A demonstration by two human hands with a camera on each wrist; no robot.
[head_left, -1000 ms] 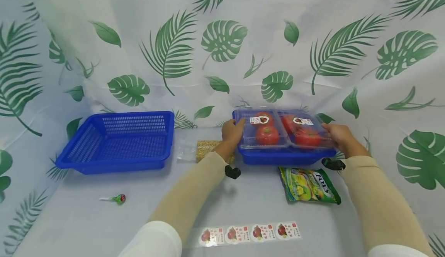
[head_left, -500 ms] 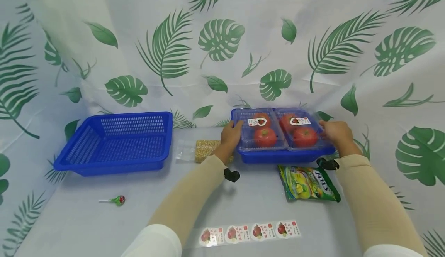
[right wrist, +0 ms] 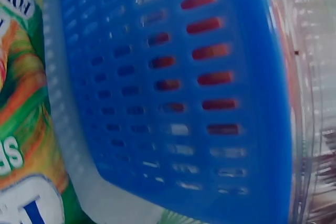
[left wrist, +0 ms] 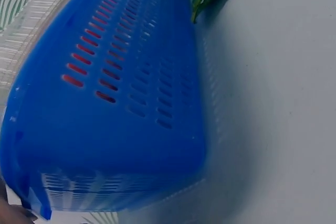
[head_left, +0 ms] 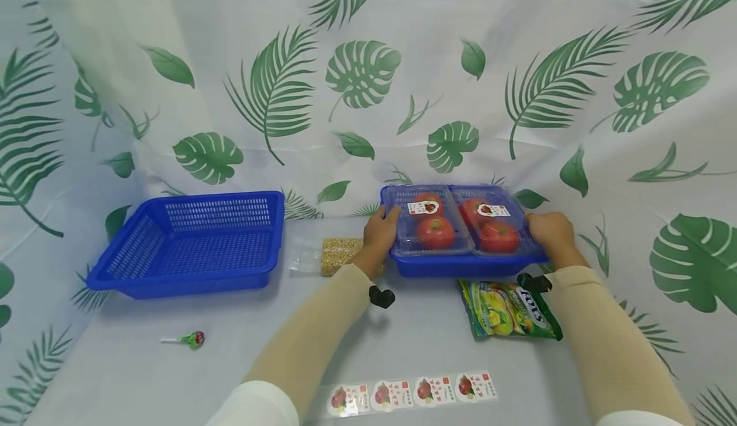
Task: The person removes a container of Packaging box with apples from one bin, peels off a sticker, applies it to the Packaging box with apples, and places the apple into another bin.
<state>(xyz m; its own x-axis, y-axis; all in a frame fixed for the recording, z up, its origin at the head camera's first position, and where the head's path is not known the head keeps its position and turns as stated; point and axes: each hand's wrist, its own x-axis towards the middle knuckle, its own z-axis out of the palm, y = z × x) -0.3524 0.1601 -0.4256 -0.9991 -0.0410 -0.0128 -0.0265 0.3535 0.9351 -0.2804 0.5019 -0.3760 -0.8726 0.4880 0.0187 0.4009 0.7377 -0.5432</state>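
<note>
2 hands hold a blue perforated plastic basket [head_left: 460, 265] at its ends: left hand [head_left: 381, 231] and right hand [head_left: 549, 229], each grip curled on the rim. It rests on the bench [head_left: 403, 336], carrying 2 clear plastic tomato boxes [head_left: 457, 228] (labelled), beside a green candy bag [head_left: 509, 309].

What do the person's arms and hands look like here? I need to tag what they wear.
Both forearms wear snug beige sleeves, with white cuffs or sleeves showing above them near the elbows. A small black device sits at each wrist. The left hand and right hand are bare, without gloves. No rings or markings are visible.
</note>
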